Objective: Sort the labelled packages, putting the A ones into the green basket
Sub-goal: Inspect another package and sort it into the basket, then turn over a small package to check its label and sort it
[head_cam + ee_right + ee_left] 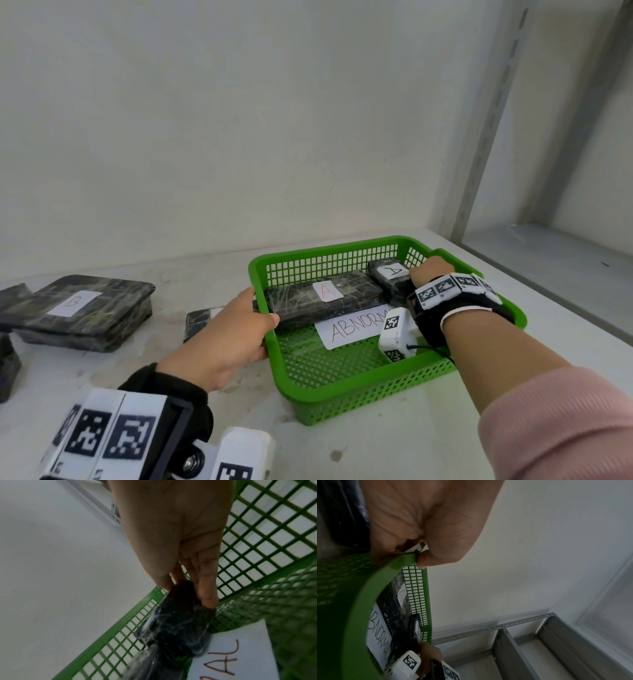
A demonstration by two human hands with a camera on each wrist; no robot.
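Observation:
A green basket [363,394] stands on the white shelf at centre right. Inside lie a long dark package labelled A [325,299] and a small dark package labelled A [390,277] at the far right corner. My right hand [424,274] reaches into that corner and pinches the small package [178,628] by its end between thumb and fingers. My left hand [239,329] grips the basket's left rim [406,561], thumb over the top edge. A large dark package labelled B [82,311] lies on the shelf at the left.
A white sheet reading ABNORMAL [356,325] lies on the basket floor. More dark packages sit at the far left edge [7,363] and just left of the basket [197,322]. A grey metal upright [493,120] and a wall bound the shelf behind.

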